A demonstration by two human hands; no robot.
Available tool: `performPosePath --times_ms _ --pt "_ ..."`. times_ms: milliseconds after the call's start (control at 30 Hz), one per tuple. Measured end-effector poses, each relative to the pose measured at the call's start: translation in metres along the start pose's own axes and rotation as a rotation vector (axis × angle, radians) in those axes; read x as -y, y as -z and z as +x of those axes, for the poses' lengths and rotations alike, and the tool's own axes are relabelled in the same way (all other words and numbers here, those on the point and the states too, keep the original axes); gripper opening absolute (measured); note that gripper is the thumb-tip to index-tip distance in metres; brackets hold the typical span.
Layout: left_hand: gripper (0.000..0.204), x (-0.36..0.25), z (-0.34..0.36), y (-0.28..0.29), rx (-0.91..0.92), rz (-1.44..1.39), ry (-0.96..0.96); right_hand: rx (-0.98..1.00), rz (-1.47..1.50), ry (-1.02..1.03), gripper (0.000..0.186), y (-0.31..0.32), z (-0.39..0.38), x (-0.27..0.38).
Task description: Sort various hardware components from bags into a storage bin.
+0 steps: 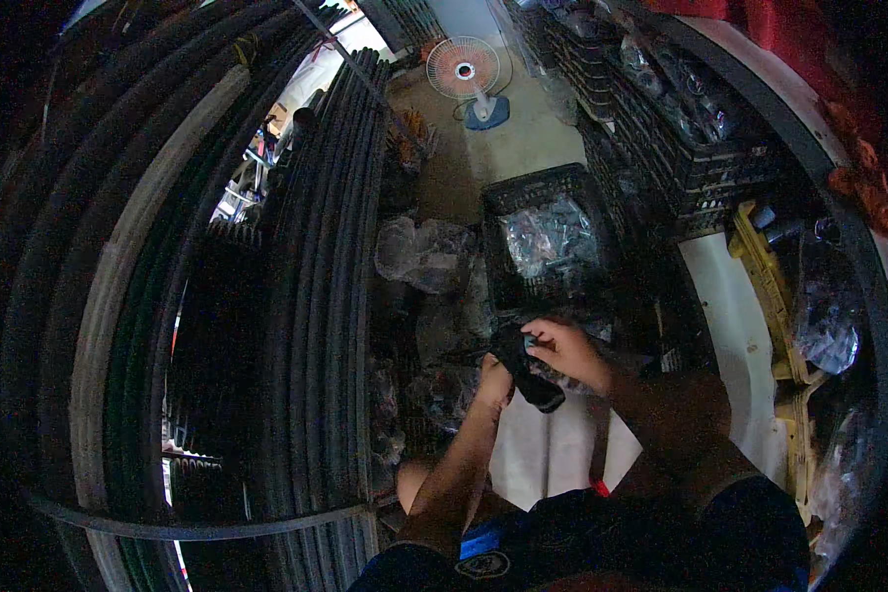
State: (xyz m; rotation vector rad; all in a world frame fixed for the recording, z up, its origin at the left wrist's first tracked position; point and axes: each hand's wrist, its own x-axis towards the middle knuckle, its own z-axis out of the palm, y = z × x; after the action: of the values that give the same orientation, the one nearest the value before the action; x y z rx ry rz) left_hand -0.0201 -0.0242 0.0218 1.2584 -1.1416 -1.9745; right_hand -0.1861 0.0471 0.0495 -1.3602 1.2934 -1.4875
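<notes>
My left hand (494, 384) is closed round the near left side of a dark, soft-looking black item (538, 391), whose exact kind I cannot make out. The item hangs in front of my body, its lower end drooping to the right. At its upper edge, the bent fingers of my right hand (568, 355) pinch a small pale bluish piece (530, 341) too small to name. Just beyond both hands stands a black plastic crate (496, 209) holding several clear plastic-wrapped packets (551, 237).
Long dark tubes or bars (316, 296) stand racked along the left. Stacked black crates (725, 163) with bagged goods line the right, near a yellow plastic crate edge (760, 276). Clear plastic bags (419, 252) lie left of the near crate. A fan (464, 71) stands at the far end.
</notes>
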Motion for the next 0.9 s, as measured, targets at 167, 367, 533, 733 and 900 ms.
performPosePath --times_ms 167,367,533,733,900 --pt "0.028 0.003 0.004 0.002 0.186 -0.085 -0.133 0.008 -0.019 -0.058 0.026 0.003 0.003 -0.016" --pt "0.026 -0.005 0.002 0.002 0.2 -0.111 -0.179 -0.031 0.597 -0.621 0.028 -0.001 0.002 -0.016" --pt "0.025 -0.005 0.004 0.004 0.158 -0.217 -0.107 -0.053 0.057 -0.008 0.024 0.004 0.005 -0.006" --pt "0.026 0.004 0.009 0.009 0.216 -0.017 -0.336 0.049 -0.446 0.159 0.021 0.012 0.003 -0.003" --pt "0.036 -0.007 0.004 0.018 0.079 0.139 0.03 0.103 -0.36 0.067 0.02 0.015 0.003 0.004"
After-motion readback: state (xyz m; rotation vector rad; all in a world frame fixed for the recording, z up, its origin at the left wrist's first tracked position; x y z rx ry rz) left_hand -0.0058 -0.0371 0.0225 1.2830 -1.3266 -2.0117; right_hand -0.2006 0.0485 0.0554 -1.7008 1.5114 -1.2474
